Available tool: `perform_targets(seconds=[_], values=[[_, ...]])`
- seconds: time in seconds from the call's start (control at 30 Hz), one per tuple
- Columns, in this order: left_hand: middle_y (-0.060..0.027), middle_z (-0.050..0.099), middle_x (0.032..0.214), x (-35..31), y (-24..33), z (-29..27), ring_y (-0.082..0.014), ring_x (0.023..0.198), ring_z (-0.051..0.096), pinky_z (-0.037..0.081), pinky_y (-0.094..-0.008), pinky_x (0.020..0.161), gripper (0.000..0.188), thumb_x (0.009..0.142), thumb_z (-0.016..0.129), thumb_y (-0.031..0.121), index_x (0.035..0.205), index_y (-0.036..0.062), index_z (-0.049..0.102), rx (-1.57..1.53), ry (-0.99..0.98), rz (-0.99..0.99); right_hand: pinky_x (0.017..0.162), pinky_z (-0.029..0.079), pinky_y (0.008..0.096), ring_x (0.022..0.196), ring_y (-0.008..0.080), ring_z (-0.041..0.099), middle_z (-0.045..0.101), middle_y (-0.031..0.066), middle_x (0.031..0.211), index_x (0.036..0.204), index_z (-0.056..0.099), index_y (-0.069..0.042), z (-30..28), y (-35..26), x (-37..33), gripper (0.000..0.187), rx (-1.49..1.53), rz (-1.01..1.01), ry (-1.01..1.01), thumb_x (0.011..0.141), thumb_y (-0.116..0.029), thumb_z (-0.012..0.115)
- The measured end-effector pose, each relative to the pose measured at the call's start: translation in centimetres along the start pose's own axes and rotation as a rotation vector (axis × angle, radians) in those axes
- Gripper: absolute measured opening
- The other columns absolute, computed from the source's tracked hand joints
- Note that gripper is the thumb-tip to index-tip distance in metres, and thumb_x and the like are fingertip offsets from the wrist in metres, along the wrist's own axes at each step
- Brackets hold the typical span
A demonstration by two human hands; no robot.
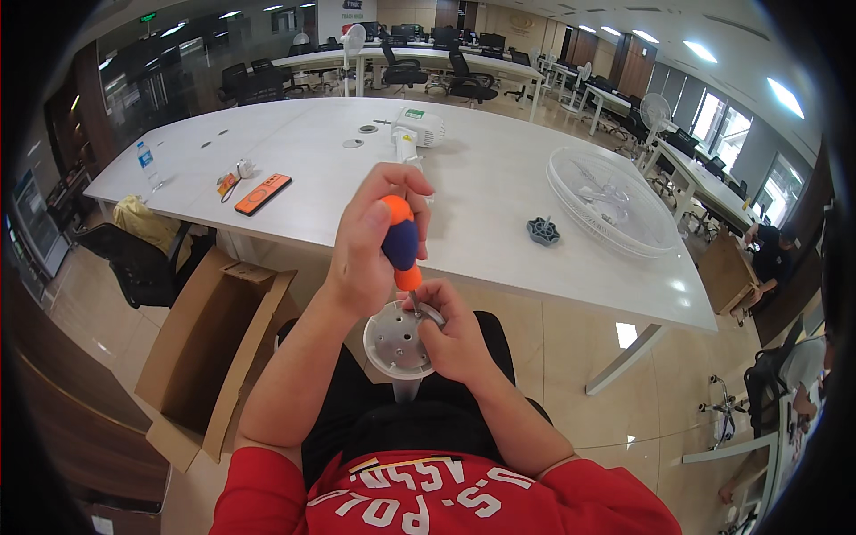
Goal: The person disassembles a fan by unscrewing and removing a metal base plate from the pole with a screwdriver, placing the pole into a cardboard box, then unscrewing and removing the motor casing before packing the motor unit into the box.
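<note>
at 12 o'clock we see the white table, and at 8 o'clock an open cardboard box. on the table we find a clear round guard towards 2 o'clock and a white motor housing at 12. between 6 and 7 o'clock, above our lap, sits the metal-faced round base. our left hand wraps the orange-and-blue screwdriver, its shaft pointing down at the base's 1 o'clock edge. there our right hand pinches a curved grey piece; whether it also grips the rim, we cannot tell.
</note>
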State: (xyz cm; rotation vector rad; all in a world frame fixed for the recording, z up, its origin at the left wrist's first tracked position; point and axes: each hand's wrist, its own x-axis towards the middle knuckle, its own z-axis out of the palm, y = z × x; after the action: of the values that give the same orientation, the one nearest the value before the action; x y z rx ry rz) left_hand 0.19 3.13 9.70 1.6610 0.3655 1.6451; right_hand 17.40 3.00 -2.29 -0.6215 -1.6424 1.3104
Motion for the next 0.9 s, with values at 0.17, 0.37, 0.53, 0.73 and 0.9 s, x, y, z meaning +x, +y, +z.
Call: perform_targets(seconds=[0.17, 0.37, 0.53, 0.73, 0.9], values=[[-0.0092, 0.067, 0.089, 0.6, 0.9, 2.1, -0.0106, 0.074, 0.063, 0.052, -0.0244, 0.068, 0.042, 0.098, 0.072, 0.041, 0.115, 0.0062, 0.056, 0.223, 0.051, -0.026, 0.106, 0.049, 0.0377, 0.118, 0.0238, 0.065, 0.066, 0.0134, 0.117, 0.124, 0.056, -0.001, -0.4, 0.2, 0.1, 0.037, 0.013, -0.029, 0.012, 0.087, 0.004, 0.049], [-0.0047, 0.065, 0.090, 0.3, 0.3, 0.9, -0.0093, 0.074, 0.059, 0.049, -0.0238, 0.070, 0.034, 0.094, 0.077, 0.016, 0.121, 0.0028, 0.062, 0.327, -0.075, 0.055, 0.109, 0.048, 0.0384, 0.119, 0.0246, 0.065, 0.066, 0.0142, 0.117, 0.126, 0.055, 0.000, -0.5, -0.6, 0.1, 0.039, -0.054, -0.002, -0.023, 0.087, 0.005, 0.049], [-0.0105, 0.068, 0.096, 0.7, 1.4, 2.1, -0.0130, 0.076, 0.064, 0.052, -0.0239, 0.073, 0.051, 0.090, 0.084, 0.026, 0.124, 0.0004, 0.055, 0.033, 0.009, -0.149, 0.110, 0.048, 0.0399, 0.119, 0.0254, 0.066, 0.066, 0.0152, 0.119, 0.126, 0.054, 0.000, -0.3, -0.5, -0.1, 0.039, -0.069, -0.013, -0.016, 0.088, 0.006, 0.049], [-0.0117, 0.068, 0.093, 1.1, 1.5, 2.8, -0.0136, 0.078, 0.069, 0.059, -0.0268, 0.074, 0.043, 0.089, 0.083, 0.012, 0.119, 0.0005, 0.054, 0.255, 0.060, -0.159, 0.113, 0.047, 0.0415, 0.125, 0.0267, 0.065, 0.067, 0.0167, 0.122, 0.126, 0.053, 0.000, -0.5, 0.0, -0.1, 0.040, -0.020, -0.027, -0.011, 0.088, 0.007, 0.048], [-0.0096, 0.064, 0.086, 1.3, 1.2, 2.1, -0.0129, 0.074, 0.069, 0.059, -0.0281, 0.068, 0.037, 0.094, 0.080, 0.019, 0.114, 0.0033, 0.053, 0.326, -0.009, -0.180, 0.113, 0.047, 0.0407, 0.124, 0.0257, 0.065, 0.067, 0.0162, 0.123, 0.126, 0.054, 0.001, -0.3, -0.4, -0.1, 0.040, -0.046, -0.002, -0.023, 0.088, 0.008, 0.047]])
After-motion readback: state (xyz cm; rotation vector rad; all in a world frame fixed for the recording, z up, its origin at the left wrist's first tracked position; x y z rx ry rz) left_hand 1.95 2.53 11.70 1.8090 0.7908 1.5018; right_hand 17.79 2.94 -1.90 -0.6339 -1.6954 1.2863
